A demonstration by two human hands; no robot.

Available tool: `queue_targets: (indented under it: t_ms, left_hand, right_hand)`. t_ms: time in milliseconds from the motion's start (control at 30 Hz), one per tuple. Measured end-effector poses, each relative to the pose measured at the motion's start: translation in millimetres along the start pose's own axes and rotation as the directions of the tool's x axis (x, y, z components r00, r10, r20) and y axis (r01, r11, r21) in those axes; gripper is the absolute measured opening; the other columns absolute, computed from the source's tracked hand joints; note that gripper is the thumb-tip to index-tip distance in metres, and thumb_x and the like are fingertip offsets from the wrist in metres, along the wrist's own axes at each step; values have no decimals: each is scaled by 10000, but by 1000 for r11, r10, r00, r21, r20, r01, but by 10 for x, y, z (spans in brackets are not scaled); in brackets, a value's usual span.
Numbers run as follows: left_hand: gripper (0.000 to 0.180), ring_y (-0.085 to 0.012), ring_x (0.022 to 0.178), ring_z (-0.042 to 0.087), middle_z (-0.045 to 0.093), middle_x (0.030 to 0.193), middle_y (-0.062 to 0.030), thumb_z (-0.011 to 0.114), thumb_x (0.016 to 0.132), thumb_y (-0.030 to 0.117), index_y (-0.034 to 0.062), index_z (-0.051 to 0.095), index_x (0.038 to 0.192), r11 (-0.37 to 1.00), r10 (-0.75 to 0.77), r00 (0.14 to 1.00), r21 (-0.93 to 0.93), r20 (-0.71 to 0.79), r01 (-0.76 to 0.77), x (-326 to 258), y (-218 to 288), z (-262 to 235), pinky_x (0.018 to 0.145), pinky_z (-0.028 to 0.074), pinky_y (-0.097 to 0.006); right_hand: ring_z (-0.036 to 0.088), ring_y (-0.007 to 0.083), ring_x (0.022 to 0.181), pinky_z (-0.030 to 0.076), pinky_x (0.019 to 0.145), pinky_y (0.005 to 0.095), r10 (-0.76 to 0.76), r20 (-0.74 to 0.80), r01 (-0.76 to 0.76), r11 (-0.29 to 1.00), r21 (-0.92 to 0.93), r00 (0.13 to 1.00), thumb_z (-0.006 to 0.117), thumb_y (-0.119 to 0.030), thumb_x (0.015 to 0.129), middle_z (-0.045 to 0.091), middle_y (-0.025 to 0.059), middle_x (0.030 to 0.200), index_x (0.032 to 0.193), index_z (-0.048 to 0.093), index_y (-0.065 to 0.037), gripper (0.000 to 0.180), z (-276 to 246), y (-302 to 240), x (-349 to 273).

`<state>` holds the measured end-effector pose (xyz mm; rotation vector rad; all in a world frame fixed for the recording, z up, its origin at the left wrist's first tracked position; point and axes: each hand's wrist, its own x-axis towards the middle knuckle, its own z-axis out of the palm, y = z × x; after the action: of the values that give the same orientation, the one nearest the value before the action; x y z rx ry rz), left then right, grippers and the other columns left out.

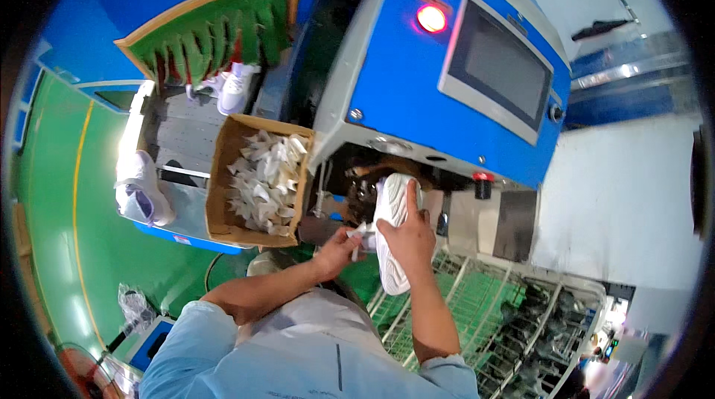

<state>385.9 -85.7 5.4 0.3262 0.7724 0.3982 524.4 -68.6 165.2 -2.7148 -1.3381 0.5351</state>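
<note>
Wearing light-blue shirt (328, 358), near. Gripping white shoe (387, 257), sole up, with right hand (411, 239) wrapped round, in front of blue machine (417, 82). Pinching white scrap (359, 241) between fingertips of left hand (337, 252), beside shoe. Apparently mid-handling, with crumpled scraps (268, 183) already in cardboard box (221, 175), left; cannot tell amount left.

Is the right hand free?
No, the right hand grips a white shoe, its sole turned toward the camera.

Shoe sole (391, 207) matt w/ ridges; box (221, 194) cardbd; floor (112, 242) glossy.
</note>
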Motion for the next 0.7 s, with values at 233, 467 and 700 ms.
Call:
queue_targets:
  t_ms: [233, 467, 700]
  left_hand:
    - [285, -147, 738, 614, 643, 884, -78, 656, 946, 259, 24, 537, 1055, 932, 12, 1000, 361, -25, -2, -542, 880, -52, 655, 505, -284]
    - [380, -154, 679, 655, 665, 760, -83, 615, 950, 335, -36, 615, 1030, 913, 212, 909, 405, -358, -54, -924, 1510, -616, 633, 541, -284]
    - [529, -175, 689, 661, 677, 799, -108, 547, 966, 470, -45, 598, 1077, 808, -62, 993, 580, -100, 108, -826, 1226, -333, 646, 559, -300]
  right_hand:
    - [503, 523, 1214, 432, 993, 540, 75, -71, -80, 994, -70, 995, 640, -423, 861, 442, 400, 1342, 1524, 284, -233, 776, 250, 3, 260]
    - [473, 536, 1239, 448, 975, 543, -43, -202, 48, 999, 21, 979, 690, -403, 830, 454, 403, 1333, 1531, 273, -242, 832, 336, 60, 198]
    - [520, 526, 1118, 469, 891, 539, -141, -494, 209, 974, 86, 858, 757, -268, 787, 459, 348, 1315, 1511, 332, -162, 846, 362, 85, -132]
